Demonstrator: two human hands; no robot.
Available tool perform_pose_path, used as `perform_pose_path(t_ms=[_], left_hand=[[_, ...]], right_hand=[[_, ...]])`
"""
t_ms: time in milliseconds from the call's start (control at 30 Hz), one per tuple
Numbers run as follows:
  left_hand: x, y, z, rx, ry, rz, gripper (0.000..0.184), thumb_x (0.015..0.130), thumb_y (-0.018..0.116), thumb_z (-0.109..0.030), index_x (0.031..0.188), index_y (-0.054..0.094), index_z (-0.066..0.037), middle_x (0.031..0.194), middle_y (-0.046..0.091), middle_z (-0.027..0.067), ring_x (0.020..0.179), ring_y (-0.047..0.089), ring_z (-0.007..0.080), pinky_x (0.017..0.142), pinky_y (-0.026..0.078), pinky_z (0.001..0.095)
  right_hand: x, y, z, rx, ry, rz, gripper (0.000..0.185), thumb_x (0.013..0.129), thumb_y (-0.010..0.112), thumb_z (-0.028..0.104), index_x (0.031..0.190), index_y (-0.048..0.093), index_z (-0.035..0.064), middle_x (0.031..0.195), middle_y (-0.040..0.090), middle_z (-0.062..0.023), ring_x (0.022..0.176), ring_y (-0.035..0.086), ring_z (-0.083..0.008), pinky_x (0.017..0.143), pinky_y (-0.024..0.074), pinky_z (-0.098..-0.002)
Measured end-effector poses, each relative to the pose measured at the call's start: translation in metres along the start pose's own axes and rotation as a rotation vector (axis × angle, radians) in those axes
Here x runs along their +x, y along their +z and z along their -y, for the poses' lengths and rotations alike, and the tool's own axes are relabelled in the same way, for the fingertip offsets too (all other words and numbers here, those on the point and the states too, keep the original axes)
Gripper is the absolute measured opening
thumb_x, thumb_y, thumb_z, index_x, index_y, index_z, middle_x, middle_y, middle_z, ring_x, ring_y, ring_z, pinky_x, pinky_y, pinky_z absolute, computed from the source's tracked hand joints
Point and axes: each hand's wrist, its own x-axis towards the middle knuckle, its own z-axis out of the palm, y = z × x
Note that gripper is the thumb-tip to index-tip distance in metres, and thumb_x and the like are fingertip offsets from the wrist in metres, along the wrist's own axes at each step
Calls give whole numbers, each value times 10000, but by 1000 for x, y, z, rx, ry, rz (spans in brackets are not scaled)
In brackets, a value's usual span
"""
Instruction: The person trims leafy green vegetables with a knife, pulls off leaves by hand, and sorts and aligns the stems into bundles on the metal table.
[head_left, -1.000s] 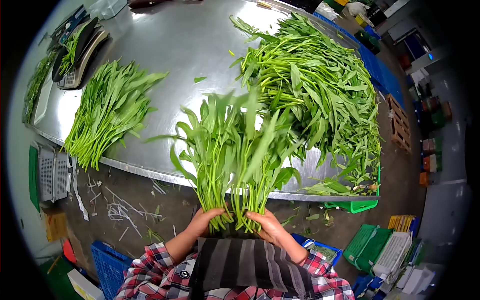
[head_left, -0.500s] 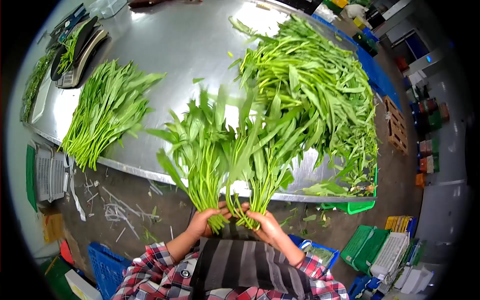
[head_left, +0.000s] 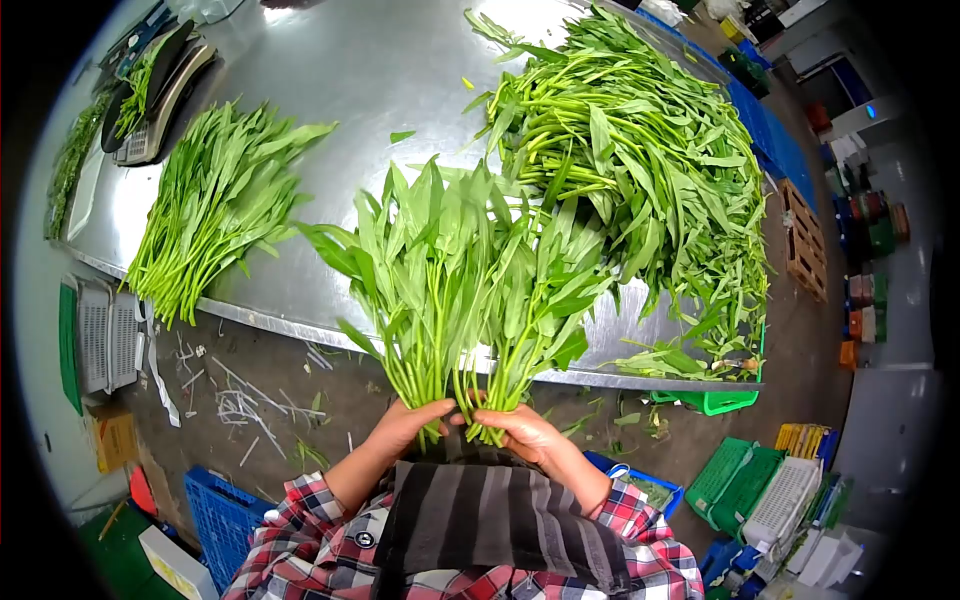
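Note:
My left hand (head_left: 412, 420) is wrapped round the lower stems of a bunch of leafy greens (head_left: 415, 290), long pointed leaves fanning upward. Close beside it, my right hand (head_left: 518, 428) grips the stems of a second bunch of leafy greens (head_left: 530, 310). The two bunches touch and their leaves overlap above the near edge of the metal table (head_left: 300, 90). Stem ends stick out below both hands. To the left lies a separate bunch of greens (head_left: 215, 200), its stems over the table edge. A large heap of greens (head_left: 640, 150) covers the right side.
A scale (head_left: 165, 95) with some greens on it stands at the table's far left. White strips (head_left: 240, 405) litter the floor. Around me are a blue crate (head_left: 222, 525), green crates (head_left: 735, 480) and a wooden pallet (head_left: 803, 240).
Both hands have brought their bunches closer together and slightly upward in view. The leaves, blurred before, are now sharp and more upright. The view has shifted a little.

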Motion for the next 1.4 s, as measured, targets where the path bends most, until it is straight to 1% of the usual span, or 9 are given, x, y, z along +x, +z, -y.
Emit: perform_pose_path(t_ms=[133, 233, 367, 500, 600, 833, 1033, 1233, 1400], left_hand=[[8, 15, 2, 290, 214, 14, 297, 835, 581, -124, 1088, 550, 29, 1081, 591, 94, 906, 580, 180, 781, 470, 309], [0, 22, -6, -144, 221, 1, 404, 839, 546, -86, 1224, 456, -2, 1195, 528, 158, 985, 577, 242, 831, 464, 343], [-5, 14, -10, -373, -104, 26, 596, 864, 502, -43, 1380, 206, -61, 1198, 512, 196, 1001, 576, 287, 756, 499, 394], [-13, 14, -12, -227, -268, -161, 409, 872, 515, -108, 1246, 410, 19, 1143, 549, 173, 988, 581, 275, 794, 485, 395], [0, -3, 6, -514, -503, 26, 350, 857, 557, -123, 1171, 492, 18, 1099, 574, 122, 974, 580, 220, 826, 471, 354], [17, 21, 7, -120, 65, 97, 331, 806, 593, -51, 1125, 540, 22, 1080, 597, 87, 960, 574, 176, 840, 446, 288], [8, 17, 4, -380, -210, 193, 365, 790, 581, -31, 1140, 510, 47, 1116, 583, 135, 1017, 561, 198, 858, 457, 327], [16, 32, -7, 176, 32, 246, 344, 769, 634, -27, 1099, 546, 15, 1059, 601, 83, 957, 574, 162, 807, 463, 293], [21, 21, 11, -200, -109, 277, 432, 753, 598, 10, 1171, 487, 12, 1061, 594, 117, 946, 590, 223, 835, 472, 336]], right_hand=[[8, -6, -19, -300, -209, -93, 389, 780, 620, 72, 1148, 523, -5, 844, 604, -51, 800, 571, -145, 709, 454, -262], [-14, 24, 2, -234, -276, 0, 348, 785, 617, 58, 1120, 545, -5, 894, 607, -68, 788, 564, -141, 696, 451, -266], [-4, -16, -21, 49, -120, -192, 223, 789, 618, 78, 991, 583, -12, 857, 619, -82, 780, 575, -167, 720, 437, -282], [-10, -19, -26, 116, -118, -170, 174, 799, 618, 86, 940, 589, -12, 825, 617, -83, 789, 577, -170, 723, 445, -286], [-10, -18, -29, 60, -121, -135, 224, 810, 625, 118, 987, 578, -11, 860, 611, -86, 809, 579, -171, 732, 459, -287], [-12, -4, -25, -729, -141, -80, 459, 867, 561, 333, 1183, 480, 9, 1051, 570, -105, 968, 515, -185, 875, 388, -300], [-36, -3, -29, -541, -368, -135, 450, 933, 419, 312, 1259, 406, 2, 1222, 489, -102, 1114, 461, -185, 946, 350, -310], [-30, -5, -32, -1055, -263, -333, 431, 903, 466, 373, 1191, 497, 55, 1080, 541, -234, 998, 528, -373, 842, 422, -379], [-51, 3, -13, -1108, -106, -532, 478, 801, 618, 401, 1071, 566, 10, 902, 612, -200, 828, 609, -312, 740, 476, -351]])
